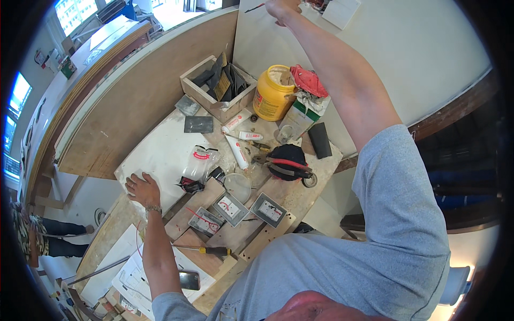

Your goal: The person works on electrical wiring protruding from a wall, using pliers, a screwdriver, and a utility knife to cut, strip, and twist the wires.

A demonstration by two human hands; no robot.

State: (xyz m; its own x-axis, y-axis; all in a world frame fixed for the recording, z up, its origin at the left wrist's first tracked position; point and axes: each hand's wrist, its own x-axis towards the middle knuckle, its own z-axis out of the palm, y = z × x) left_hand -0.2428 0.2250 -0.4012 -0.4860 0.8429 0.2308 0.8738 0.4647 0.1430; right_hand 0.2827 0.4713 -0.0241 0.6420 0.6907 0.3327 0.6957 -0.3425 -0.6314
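A broad pale wall panel (433,48) fills twelve to two o'clock, beyond the cluttered wooden worktop (297,197) and its flat white sheet (155,150). Bracing suits this reach: the left hand (143,190) lies palm-down, fingers apart, on the sheet between eight and nine. At twelve, the right hand (284,12) appears clamped on a slim red-and-dark tool (255,7). The sheet's edge runs near the left hand; its bare stretch toward ten offers room.

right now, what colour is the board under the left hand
The board is white, seen best in the head view.
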